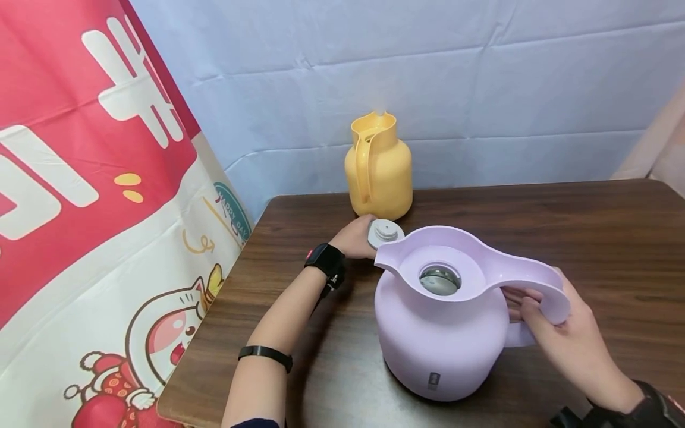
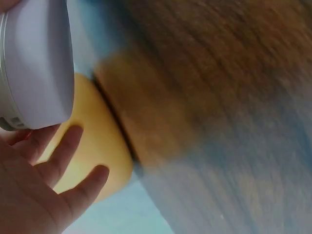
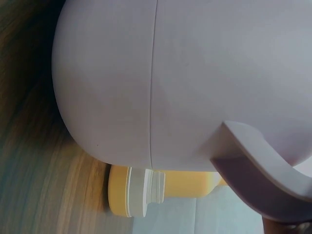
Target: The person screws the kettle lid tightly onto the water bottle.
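A lilac vacuum jug [image 1: 439, 339] stands on the table, its mouth uncovered. My right hand [image 1: 567, 333] holds its handle [image 1: 540, 276], the thumb on the near side and fingers partly hidden behind; the right wrist view shows the jug's side and handle [image 3: 263, 161] up close. To the left of the spout, my left hand [image 1: 357, 236] grips a jug lid [image 1: 385, 232] with a pale grey plug. The left wrist view shows the lid's lilac side [image 2: 39, 63], with several fingers of the left hand [image 2: 53, 180] spread below it.
A yellow vacuum jug [image 1: 380, 172] stands at the table's back edge, just beyond my left hand. Past the lilac jug, a yellow lid with a white plug [image 3: 139, 192] sits on the table [image 1: 599, 238]. A printed cloth [image 1: 134, 238] hangs at the left.
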`<control>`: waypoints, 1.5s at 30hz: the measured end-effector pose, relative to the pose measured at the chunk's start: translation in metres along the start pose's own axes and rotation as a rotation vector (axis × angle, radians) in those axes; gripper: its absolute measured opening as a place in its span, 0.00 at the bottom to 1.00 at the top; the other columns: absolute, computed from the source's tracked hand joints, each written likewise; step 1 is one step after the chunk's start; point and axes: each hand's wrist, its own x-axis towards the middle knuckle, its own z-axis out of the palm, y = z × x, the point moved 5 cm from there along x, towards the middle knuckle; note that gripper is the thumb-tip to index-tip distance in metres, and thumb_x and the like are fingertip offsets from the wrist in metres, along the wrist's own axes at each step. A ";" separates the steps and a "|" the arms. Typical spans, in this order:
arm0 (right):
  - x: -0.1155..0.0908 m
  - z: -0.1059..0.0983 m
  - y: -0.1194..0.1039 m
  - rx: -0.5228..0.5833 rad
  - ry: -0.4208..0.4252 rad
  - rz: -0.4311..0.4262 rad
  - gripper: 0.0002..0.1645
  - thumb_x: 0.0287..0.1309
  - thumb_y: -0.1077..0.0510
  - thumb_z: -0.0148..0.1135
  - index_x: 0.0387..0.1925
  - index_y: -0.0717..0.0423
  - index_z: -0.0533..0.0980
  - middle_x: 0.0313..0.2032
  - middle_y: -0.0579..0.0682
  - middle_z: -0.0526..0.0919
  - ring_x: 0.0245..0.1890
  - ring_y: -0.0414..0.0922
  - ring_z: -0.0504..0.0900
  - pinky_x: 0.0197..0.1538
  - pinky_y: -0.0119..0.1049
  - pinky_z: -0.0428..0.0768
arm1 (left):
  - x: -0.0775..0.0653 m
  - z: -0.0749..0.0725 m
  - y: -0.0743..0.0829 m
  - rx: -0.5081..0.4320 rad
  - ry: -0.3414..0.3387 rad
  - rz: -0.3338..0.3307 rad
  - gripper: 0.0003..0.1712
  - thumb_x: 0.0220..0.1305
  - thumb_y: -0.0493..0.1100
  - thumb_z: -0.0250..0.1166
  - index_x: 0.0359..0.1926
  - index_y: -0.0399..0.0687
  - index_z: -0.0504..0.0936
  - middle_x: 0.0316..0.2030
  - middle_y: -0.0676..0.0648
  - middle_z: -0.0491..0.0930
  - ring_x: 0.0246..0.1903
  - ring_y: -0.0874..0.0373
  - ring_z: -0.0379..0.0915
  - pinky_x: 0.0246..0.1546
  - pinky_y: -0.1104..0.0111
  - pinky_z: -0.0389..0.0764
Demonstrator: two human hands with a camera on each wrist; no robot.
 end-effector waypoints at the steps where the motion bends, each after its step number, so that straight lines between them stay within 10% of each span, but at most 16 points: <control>1: 0.000 -0.001 0.001 -0.025 0.004 0.008 0.27 0.60 0.78 0.48 0.57 0.56 0.67 0.46 0.42 0.82 0.46 0.33 0.81 0.41 0.24 0.78 | -0.002 -0.003 0.001 -0.025 0.007 0.024 0.47 0.38 0.56 0.78 0.58 0.46 0.69 0.50 0.50 0.72 0.50 0.59 0.67 0.50 0.68 0.71; 14: 0.000 -0.002 0.004 0.139 -0.002 -0.011 0.27 0.57 0.82 0.45 0.56 0.61 0.66 0.47 0.47 0.82 0.47 0.37 0.81 0.41 0.27 0.79 | -0.038 -0.045 0.013 -0.162 0.263 0.086 0.48 0.34 0.55 0.80 0.60 0.52 0.71 0.48 0.51 0.67 0.46 0.60 0.65 0.47 0.66 0.71; 24: 0.002 -0.001 0.003 0.171 -0.052 -0.035 0.28 0.58 0.82 0.43 0.58 0.62 0.65 0.49 0.47 0.81 0.48 0.37 0.80 0.43 0.28 0.79 | -0.064 -0.086 0.051 -0.669 0.475 0.288 0.48 0.41 0.33 0.75 0.60 0.41 0.54 0.51 0.43 0.66 0.48 0.55 0.68 0.45 0.65 0.76; 29: 0.001 0.000 0.007 0.195 -0.024 -0.022 0.27 0.57 0.82 0.43 0.57 0.63 0.66 0.48 0.48 0.81 0.48 0.38 0.81 0.42 0.28 0.79 | -0.074 -0.109 0.074 -0.905 0.596 0.448 0.42 0.44 0.39 0.73 0.53 0.46 0.54 0.50 0.44 0.68 0.47 0.53 0.69 0.43 0.64 0.77; 35: 0.001 0.000 0.008 0.171 -0.019 -0.016 0.27 0.57 0.82 0.45 0.56 0.62 0.66 0.48 0.48 0.82 0.47 0.37 0.81 0.42 0.27 0.79 | -0.090 -0.138 0.117 -0.814 0.646 0.628 0.44 0.43 0.54 0.76 0.47 0.36 0.58 0.53 0.38 0.68 0.51 0.48 0.68 0.46 0.56 0.76; 45: 0.003 0.001 0.010 0.151 -0.008 0.011 0.27 0.58 0.80 0.46 0.57 0.60 0.65 0.48 0.47 0.81 0.47 0.36 0.81 0.42 0.26 0.79 | -0.114 -0.169 0.191 -0.543 0.505 0.914 0.40 0.43 0.47 0.76 0.49 0.23 0.70 0.55 0.28 0.69 0.58 0.43 0.65 0.52 0.51 0.71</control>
